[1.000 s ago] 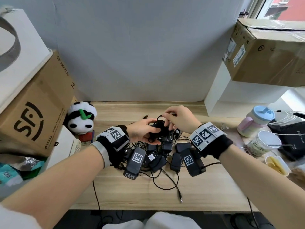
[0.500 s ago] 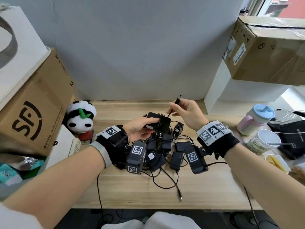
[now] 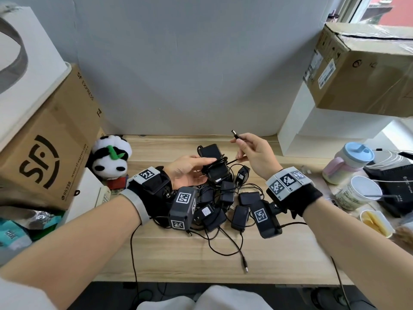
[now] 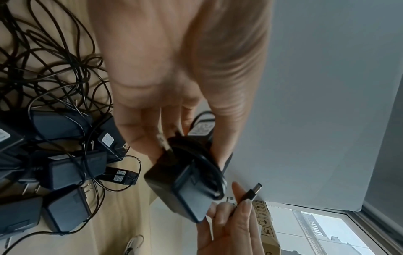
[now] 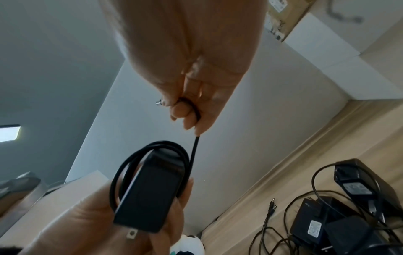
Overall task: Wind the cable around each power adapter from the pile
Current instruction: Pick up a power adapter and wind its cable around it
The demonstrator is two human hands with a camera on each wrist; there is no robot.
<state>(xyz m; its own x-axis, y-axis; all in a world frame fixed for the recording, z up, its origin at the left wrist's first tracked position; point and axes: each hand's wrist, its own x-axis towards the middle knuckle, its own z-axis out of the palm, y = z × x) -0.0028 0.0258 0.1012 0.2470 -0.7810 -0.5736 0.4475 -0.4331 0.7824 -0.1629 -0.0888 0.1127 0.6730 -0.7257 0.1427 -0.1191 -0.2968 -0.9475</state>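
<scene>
Above the desk (image 3: 156, 253), over the pile of adapters (image 3: 223, 198): one black power adapter (image 3: 214, 162), held in my left hand (image 3: 187, 168), fingers curled round its body, its cable (image 5: 150, 151) looped several turns about it. My right hand (image 3: 257, 153), raised just beside it, pinches the cable's free end between thumb and fingers, the plug tip (image 3: 235, 133) sticking out past them; a short taut stretch of cable runs from there to the adapter. On the desk, left: a panda toy (image 3: 110, 158) beside a cardboard box (image 3: 44, 153). Right: a lidded cup (image 3: 348, 162).
</scene>
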